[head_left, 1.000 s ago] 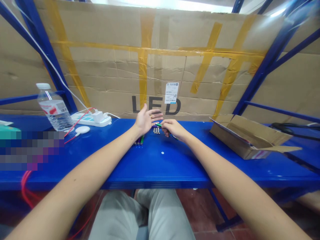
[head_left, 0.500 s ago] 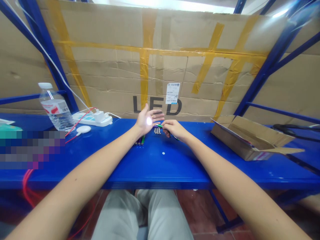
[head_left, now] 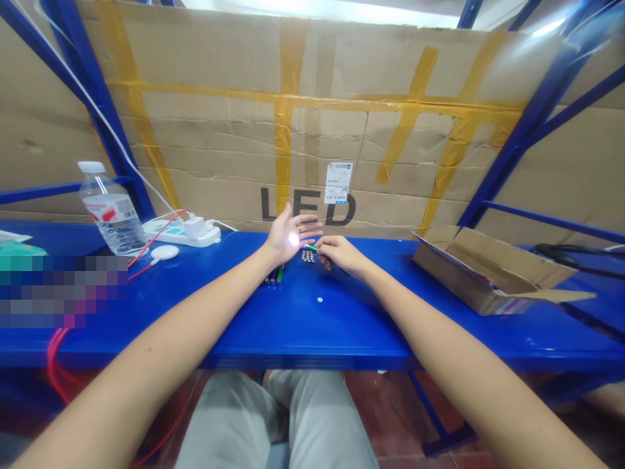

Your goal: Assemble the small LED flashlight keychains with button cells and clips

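My left hand (head_left: 288, 236) is raised over the blue table, fingers stretched apart and palm turned toward the right. A bright white spot of light falls on that palm. My right hand (head_left: 336, 253) is closed around a slim green penlight (head_left: 311, 247), whose lit tip points at the left palm; fingers hide most of its body. Below, between the hands, several small silvery metal pieces (head_left: 308, 256) stand grouped on the table. Several slim coloured tubes (head_left: 279, 275), green and dark, lie side by side under my left wrist, which partly covers them.
A small white disc (head_left: 319, 299) lies on the blue table (head_left: 312, 332). At the left are a water bottle (head_left: 111, 212), a power strip (head_left: 209, 236) and a white round charger (head_left: 165, 252) with red cable. An open cardboard box (head_left: 469, 280) sits right; a large carton (head_left: 219, 143) stands behind.
Both hands keep almost the same pose. The light spot stays on the left palm, and the view has shifted very slightly.
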The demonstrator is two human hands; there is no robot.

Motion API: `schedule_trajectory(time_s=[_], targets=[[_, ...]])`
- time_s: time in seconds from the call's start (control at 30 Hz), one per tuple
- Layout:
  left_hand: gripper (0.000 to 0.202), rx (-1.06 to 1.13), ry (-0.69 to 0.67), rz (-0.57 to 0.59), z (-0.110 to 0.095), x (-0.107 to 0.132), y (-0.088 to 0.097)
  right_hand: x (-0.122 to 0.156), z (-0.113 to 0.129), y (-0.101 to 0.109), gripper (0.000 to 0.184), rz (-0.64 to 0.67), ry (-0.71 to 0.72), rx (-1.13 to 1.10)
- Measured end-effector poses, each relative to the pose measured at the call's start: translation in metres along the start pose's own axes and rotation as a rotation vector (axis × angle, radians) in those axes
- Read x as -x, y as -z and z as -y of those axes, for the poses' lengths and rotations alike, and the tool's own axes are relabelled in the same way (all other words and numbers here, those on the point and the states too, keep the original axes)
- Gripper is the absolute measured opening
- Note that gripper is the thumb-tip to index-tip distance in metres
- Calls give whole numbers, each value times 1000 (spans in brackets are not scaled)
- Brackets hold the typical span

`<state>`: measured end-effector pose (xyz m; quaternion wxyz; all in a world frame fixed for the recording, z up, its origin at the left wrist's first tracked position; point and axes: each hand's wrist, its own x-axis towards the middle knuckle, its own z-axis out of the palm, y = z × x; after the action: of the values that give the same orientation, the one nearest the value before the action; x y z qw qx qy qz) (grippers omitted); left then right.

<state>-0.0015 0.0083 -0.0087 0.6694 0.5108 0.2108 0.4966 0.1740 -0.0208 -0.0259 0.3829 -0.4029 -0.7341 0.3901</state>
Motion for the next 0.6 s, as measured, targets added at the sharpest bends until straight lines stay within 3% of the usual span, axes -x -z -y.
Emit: schedule_trajectory(time_s=[0.6], targets=[[74, -29, -10, -6, 1, 0, -1, 0, 4, -1, 10, -28, -3, -139]])
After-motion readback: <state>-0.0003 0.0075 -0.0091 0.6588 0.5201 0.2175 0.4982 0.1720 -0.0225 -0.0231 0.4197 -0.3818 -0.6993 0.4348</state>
